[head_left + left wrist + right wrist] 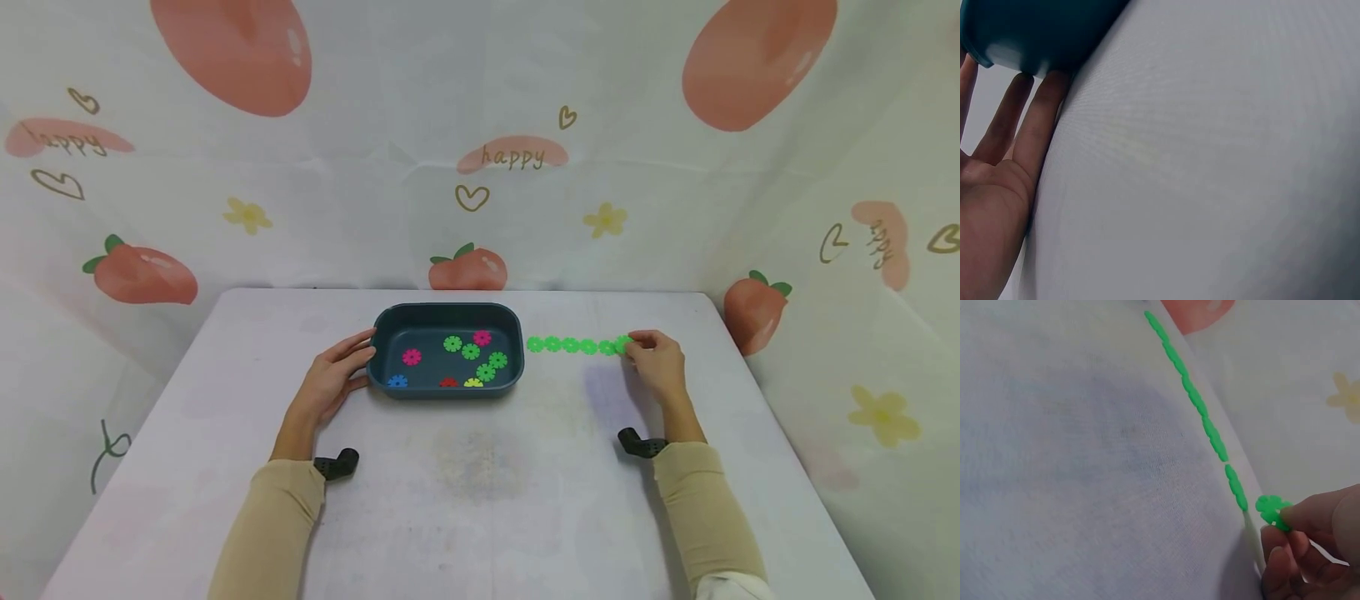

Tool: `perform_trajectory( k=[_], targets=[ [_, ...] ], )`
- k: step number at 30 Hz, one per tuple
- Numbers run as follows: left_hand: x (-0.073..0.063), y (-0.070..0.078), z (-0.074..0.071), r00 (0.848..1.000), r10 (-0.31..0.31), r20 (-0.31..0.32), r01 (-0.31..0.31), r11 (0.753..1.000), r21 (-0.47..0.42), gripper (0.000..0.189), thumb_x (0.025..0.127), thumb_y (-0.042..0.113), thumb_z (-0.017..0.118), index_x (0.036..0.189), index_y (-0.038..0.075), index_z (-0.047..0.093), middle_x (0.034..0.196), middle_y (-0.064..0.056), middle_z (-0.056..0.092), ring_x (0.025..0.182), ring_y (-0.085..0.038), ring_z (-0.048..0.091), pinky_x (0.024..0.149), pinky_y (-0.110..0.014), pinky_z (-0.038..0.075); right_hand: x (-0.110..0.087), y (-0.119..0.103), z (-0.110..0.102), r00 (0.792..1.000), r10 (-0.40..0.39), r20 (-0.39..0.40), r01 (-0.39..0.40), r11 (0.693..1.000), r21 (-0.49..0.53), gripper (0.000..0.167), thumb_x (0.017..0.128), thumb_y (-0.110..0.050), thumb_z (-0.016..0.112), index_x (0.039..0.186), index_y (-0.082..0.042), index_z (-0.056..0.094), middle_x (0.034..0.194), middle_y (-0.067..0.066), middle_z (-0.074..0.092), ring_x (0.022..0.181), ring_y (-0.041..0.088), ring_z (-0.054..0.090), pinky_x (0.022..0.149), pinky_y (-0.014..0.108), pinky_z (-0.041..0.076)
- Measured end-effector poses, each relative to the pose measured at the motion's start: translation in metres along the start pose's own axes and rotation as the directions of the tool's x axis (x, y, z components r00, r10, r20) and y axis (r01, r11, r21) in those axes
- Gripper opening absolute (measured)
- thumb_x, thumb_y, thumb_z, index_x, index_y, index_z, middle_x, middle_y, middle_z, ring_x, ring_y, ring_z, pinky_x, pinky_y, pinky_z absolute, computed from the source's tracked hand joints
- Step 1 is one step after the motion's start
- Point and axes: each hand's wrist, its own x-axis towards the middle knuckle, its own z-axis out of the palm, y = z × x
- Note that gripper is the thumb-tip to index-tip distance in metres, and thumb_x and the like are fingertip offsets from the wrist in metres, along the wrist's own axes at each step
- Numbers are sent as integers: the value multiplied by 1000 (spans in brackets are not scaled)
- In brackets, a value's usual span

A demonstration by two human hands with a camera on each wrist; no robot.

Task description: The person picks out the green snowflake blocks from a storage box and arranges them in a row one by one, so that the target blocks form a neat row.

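My right hand [660,360] pinches a green snowflake-shaped building disc [1269,505] between thumb and fingers. It is held just above the table, at the right end of a row of several green discs [571,344] lying flat. Against the left wall of the dark blue-green plastic basin [446,392] rests my left hand [324,387], its fingers extended and fingertips touching the outside. In the left wrist view those fingers [1038,122] reach the basin's lower side. Inside the basin are green discs [470,352], pink discs [412,357], and a blue disc [397,381], partly hidden by the front rim.
Also in the basin, a red disc [448,382] and a yellow disc [473,382] are partly covered by the front rim. The white table [480,500] ends at a patterned cloth backdrop [360,200] behind and at both sides.
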Motion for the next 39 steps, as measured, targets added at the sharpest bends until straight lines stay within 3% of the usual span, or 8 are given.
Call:
perform_trajectory(
  k=[7,12,18,31,39],
  targets=[
    [0,-1,0,1000,4,0,-4,1000,13,63,96,40,71,153,22,49,145,2,55,116,-5,61,89,-23,59,2,2,-2,999,-30,-14,29,997,-72,32,97,-17,62,123,0,68,100,9,67,68,-1,59,62,16,50],
    [0,0,0,1000,21,8,-21,1000,6,63,97,37,70,153,19,48,136,4,58,113,-4,63,89,-24,59,1,1,0,998,-47,-36,42,991,-127,30,96,-14,61,120,2,69,99,13,67,76,12,61,62,19,48],
    [-2,1,1,1000,20,6,-20,1000,3,63,97,36,69,154,18,47,143,-2,53,113,-4,63,89,-25,59,1,-1,1,994,-107,-37,95,967,-236,28,96,-11,57,117,4,68,103,19,67,94,31,60,72,28,44],
    [-2,1,2,999,21,27,-22,1000,16,65,98,39,69,155,20,45,156,-12,45,114,-4,62,90,-23,59,1,-7,1,992,-129,9,125,935,-332,35,97,-14,54,124,5,66,116,25,64,109,40,59,91,52,49],
    [-2,1,1,1000,22,18,-23,999,30,64,98,38,68,155,20,45,157,-12,43,114,-3,62,89,-23,58,-3,-25,-6,971,-237,41,236,900,-366,48,106,-30,52,137,7,56,128,32,55,119,49,50,99,61,44]
  ],
)
